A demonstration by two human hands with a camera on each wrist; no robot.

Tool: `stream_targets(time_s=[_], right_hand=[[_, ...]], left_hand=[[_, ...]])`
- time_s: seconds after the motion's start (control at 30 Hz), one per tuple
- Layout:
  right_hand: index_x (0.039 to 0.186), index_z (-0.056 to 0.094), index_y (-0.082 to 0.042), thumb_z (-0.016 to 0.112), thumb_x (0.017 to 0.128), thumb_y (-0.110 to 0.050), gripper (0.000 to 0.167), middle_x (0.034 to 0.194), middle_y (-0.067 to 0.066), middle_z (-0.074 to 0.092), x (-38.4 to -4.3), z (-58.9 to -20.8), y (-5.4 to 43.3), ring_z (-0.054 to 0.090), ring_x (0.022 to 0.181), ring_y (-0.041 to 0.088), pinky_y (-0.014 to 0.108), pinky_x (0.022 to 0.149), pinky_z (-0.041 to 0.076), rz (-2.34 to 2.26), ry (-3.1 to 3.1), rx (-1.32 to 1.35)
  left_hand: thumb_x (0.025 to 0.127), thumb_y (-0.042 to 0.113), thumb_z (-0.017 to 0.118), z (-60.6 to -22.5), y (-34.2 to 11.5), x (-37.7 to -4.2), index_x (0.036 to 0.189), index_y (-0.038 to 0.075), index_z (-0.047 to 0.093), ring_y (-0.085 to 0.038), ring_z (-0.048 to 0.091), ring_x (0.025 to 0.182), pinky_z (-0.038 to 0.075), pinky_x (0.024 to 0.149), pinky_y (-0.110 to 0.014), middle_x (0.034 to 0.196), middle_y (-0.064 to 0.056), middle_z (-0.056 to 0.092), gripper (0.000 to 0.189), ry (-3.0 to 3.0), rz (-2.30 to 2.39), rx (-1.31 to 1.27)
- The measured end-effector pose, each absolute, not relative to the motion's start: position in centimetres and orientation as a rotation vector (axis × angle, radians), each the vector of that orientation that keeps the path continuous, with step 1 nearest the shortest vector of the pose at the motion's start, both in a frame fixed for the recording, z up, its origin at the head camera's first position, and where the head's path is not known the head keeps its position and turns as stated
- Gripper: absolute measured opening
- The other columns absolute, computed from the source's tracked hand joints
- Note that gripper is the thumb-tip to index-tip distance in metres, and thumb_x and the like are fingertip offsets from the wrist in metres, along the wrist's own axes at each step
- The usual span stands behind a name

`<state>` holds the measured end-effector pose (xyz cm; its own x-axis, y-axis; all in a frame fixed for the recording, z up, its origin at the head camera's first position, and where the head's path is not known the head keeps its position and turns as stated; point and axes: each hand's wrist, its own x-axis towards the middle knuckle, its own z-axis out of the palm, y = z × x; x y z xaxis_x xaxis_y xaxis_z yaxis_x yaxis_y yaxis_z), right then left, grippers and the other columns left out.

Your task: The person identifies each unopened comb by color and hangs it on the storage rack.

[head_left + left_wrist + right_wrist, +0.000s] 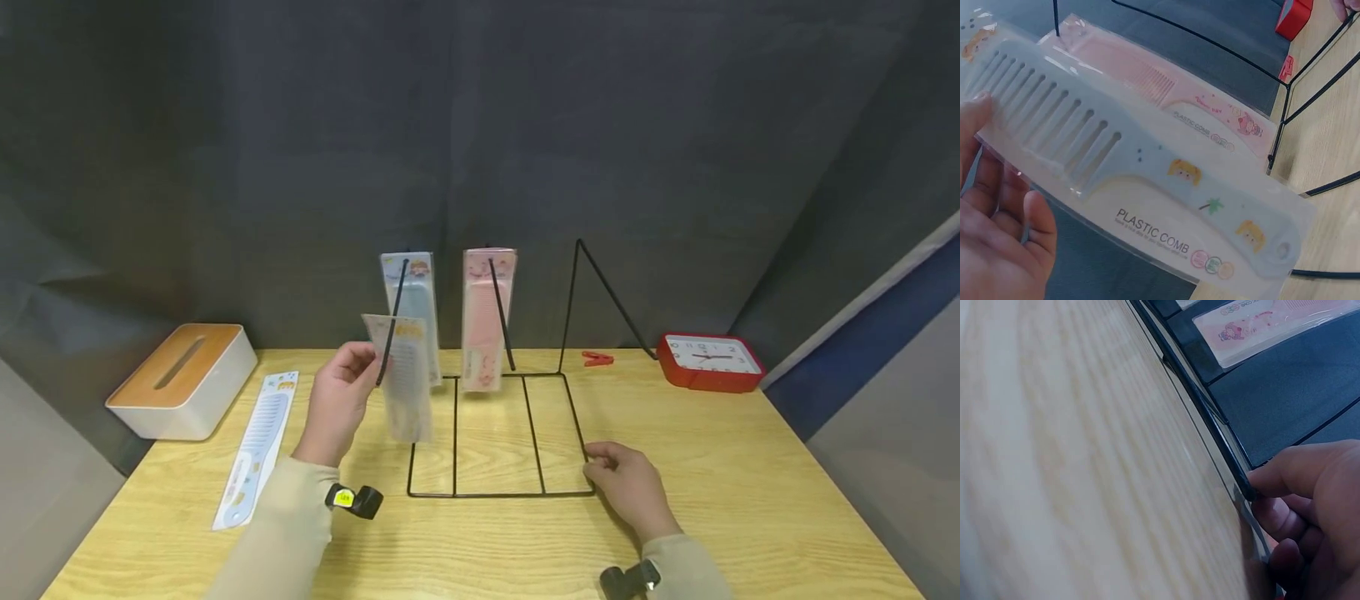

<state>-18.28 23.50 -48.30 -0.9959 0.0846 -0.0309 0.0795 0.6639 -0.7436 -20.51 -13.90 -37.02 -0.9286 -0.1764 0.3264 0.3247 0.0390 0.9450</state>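
Observation:
My left hand (341, 400) pinches a bagged pale blue plastic comb (1210, 212) by the edge of its clear packet, at the left arm of a black wire rack (498, 495). That arm's black rod overlaps the upper part of the packet in the head view. Behind it, another blue packaged comb (420, 287) hangs on the same arm. A pink packaged comb (486, 321) hangs from the middle arm, while the right arm (611, 290) carries nothing. At the rack's front right corner, my right hand (630, 487) pinches the base wire between thumb and fingers.
On the table's left lies a further blue packaged comb (258, 450), beside a white tissue box (187, 417) with a wooden lid. A red clip (597, 358) and a red-framed clock (712, 362) are at the back right. Dark cloth (480, 125) hangs behind the table.

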Motion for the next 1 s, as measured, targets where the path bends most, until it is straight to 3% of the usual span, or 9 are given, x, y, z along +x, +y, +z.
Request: stream_targets(time_s=[0.3,0.7,1.0], right_hand=[[0.114,0.074,-0.008,0.07,0.088,-0.016,0.028,0.083,-0.003,0.062,-18.2,-48.3,23.4,0.053,0.077,0.015,0.032,0.073,0.044,1.286,-2.84,-0.142],[0.114,0.074,-0.008,0.07,0.088,-0.016,0.027,0.08,-0.004,0.061,-18.1,-48.3,23.4,0.052,0.074,0.014,0.032,0.071,0.042,1.268,-2.842,-0.139],[0.113,0.075,-0.007,0.069,0.088,-0.015,0.027,0.08,-0.004,0.061,-18.1,-48.2,23.3,0.053,0.074,0.014,0.032,0.071,0.043,1.25,-2.838,-0.122]], left_hand=[[0.094,0.025,0.073,-36.6,-13.5,-24.4,0.104,0.003,0.064,-0.014,0.057,0.085,0.048,0.071,-0.022,0.091,0.004,0.066,0.026,-1.988,-1.953,-0.06],[0.096,0.033,0.07,-35.2,-13.9,-27.4,0.115,0.006,0.066,-0.015,0.058,0.095,0.049,0.08,-0.026,0.106,-0.005,0.066,0.033,-2.154,-1.759,0.025],[0.097,0.031,0.068,-34.3,-13.5,-28.4,0.115,0.006,0.067,-0.016,0.057,0.095,0.047,0.081,-0.029,0.107,-0.007,0.066,0.031,-2.194,-1.699,0.147]])
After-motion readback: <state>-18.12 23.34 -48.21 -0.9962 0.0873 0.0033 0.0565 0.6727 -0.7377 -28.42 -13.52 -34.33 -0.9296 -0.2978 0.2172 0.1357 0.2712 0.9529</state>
